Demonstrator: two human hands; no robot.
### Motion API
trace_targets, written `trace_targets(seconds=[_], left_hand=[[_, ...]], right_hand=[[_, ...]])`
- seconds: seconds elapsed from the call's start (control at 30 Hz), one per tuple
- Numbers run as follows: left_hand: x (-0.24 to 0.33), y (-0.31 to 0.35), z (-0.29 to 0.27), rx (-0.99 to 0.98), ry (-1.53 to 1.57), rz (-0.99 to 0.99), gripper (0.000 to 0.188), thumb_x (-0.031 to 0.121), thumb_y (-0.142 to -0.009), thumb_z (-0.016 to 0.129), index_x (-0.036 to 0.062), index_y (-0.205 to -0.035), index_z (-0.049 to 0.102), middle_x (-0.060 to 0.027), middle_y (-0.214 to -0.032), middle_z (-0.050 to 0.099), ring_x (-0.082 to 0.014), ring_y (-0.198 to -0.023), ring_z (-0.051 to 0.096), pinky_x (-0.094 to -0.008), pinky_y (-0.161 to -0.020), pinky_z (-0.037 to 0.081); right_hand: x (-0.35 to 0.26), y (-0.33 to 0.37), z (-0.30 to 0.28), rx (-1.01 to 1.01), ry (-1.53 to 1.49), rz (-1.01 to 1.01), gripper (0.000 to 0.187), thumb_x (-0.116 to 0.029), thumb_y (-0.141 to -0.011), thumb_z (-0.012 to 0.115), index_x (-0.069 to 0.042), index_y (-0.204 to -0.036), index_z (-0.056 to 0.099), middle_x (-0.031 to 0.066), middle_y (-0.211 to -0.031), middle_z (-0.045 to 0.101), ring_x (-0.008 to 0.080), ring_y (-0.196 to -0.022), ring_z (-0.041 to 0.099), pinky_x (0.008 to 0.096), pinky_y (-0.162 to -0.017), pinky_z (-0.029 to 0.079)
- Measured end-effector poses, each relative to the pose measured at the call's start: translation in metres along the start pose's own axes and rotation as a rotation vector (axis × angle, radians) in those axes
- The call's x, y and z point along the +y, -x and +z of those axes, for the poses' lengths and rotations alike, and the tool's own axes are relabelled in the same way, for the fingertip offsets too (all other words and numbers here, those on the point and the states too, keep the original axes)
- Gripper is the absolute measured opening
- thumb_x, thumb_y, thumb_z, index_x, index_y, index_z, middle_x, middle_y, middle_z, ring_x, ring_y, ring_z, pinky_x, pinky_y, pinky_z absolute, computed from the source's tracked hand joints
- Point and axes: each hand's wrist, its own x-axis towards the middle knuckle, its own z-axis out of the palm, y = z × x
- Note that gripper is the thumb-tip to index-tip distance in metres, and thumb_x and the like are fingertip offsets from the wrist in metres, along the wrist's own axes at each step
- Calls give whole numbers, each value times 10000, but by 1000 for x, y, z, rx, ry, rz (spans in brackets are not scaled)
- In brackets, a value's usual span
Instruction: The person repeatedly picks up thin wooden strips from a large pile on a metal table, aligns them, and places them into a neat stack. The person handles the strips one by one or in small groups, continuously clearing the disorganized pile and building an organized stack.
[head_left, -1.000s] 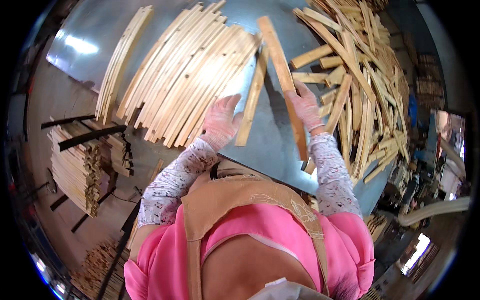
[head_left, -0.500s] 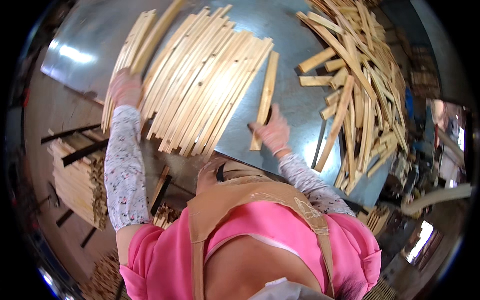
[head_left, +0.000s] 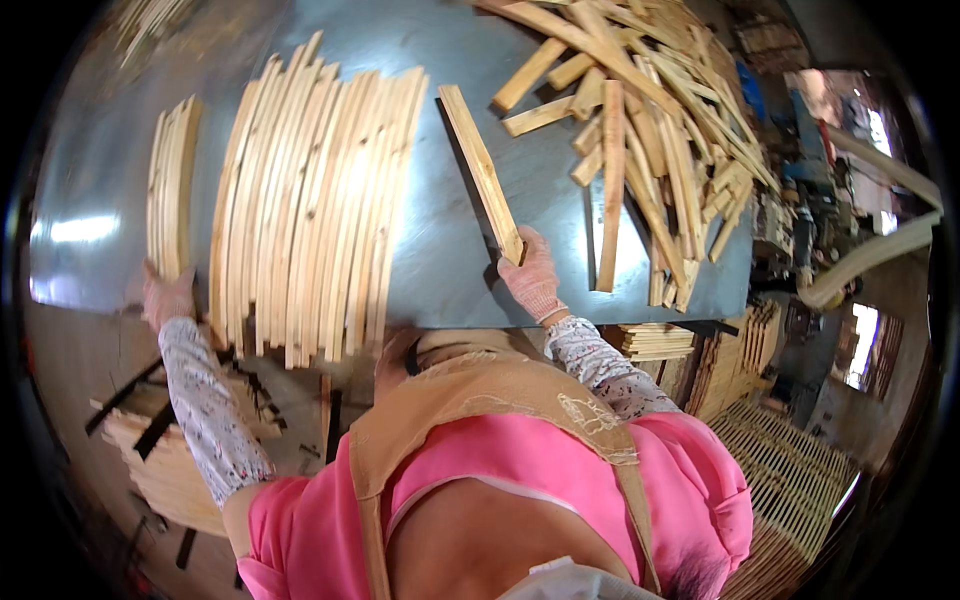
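Note:
Gloved in pale pink, my right hand [head_left: 532, 277] is closed around the near end of a single wooden slat [head_left: 477, 165], which points away and to the left over the metal table. My left hand [head_left: 170, 298], gloved too, is at the table's near edge. Its thumb and fingers span the near ends of a small bunch of wooden slats [head_left: 173, 190]; the fingertips are slightly blurred. Between my hands lies a wide row of pale slats [head_left: 310, 210] side by side, their near ends overhanging the table edge unevenly.
A loose heap of wooden pieces [head_left: 650, 130] covers the right of the metal table [head_left: 440, 290]. More slats [head_left: 150, 25] lie at the far left. Stacked wood [head_left: 165, 460] stands below the table at left, with further stacks [head_left: 660, 342] at right.
My view has turned, shifting the table contents left. My left hand has moved down the bunch to its near ends. My right hand, earlier spread beside the slat, now grips its near end.

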Motion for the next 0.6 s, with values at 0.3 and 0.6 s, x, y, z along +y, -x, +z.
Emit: trace_targets(seconds=[0.3, 0.6], left_hand=[[39, -7, 18, 313, -4, 165, 941, 545, -989, 690, 148, -1731, 269, -166, -1749, 342, -344, -1609, 329, -466, -1294, 339], [310, 262, 88, -242, 833, 634, 500, 228, -1053, 710, -30, -1464, 590, -165, -1390, 648, -302, -1319, 622, -406, -1150, 518]], right_hand=[[-17, -266, -326, 614, 367, -203, 558, -465, -950, 720, 23, -1201, 622, 299, -1075, 737, 518, -1079, 700, 555, -929, 563], [137, -143, -123, 134, 4, 245, 527, -444, -978, 708, -1, -1252, 632, 305, -1086, 730, 495, -1068, 707, 526, -930, 575]])
